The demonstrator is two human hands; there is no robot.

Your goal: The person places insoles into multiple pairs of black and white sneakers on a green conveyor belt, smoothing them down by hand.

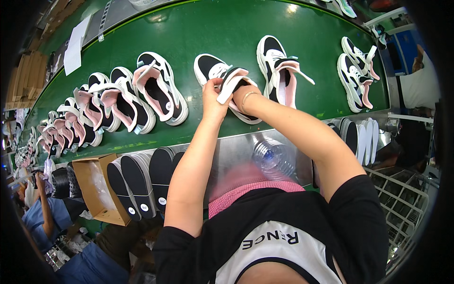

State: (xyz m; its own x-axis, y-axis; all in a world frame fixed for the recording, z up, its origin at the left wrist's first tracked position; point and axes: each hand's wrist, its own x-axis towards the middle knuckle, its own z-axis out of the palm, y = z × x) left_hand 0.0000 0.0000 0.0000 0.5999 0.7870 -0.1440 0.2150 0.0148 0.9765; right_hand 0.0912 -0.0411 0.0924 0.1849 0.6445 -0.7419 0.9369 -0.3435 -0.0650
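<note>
- Both hands are together on one black-and-white shoe [213,68] that lies on the green conveyor belt [227,28], about the middle of the belt and right in front of the person.
- The left hand [213,97] is closed on the shoe's white strap [231,85], thumb and fingers pinching it near the opening.
- The right hand [240,92] is tucked into the shoe's opening, mostly hidden behind the strap; a thin bracelet [248,97] sits on that wrist. Whether its fingers grip anything inside cannot be told.
- Just right of this shoe lies another shoe with a pink lining [279,71], and a pair [357,71] rests further right near the belt's end.
- To the left, a row of the same pink-lined shoes [118,99] runs off along the belt toward the far left.
- On the near side of the belt, a metal counter [231,151] carries a clear plastic bottle [273,158] lying on its side.
- Black insoles with white edges [142,182] stand packed in a row at the near left, beside an open cardboard box [97,189].
- A white wire basket [402,199] stands at the near right.
- Another person in blue [40,213] sits at the far left.
</note>
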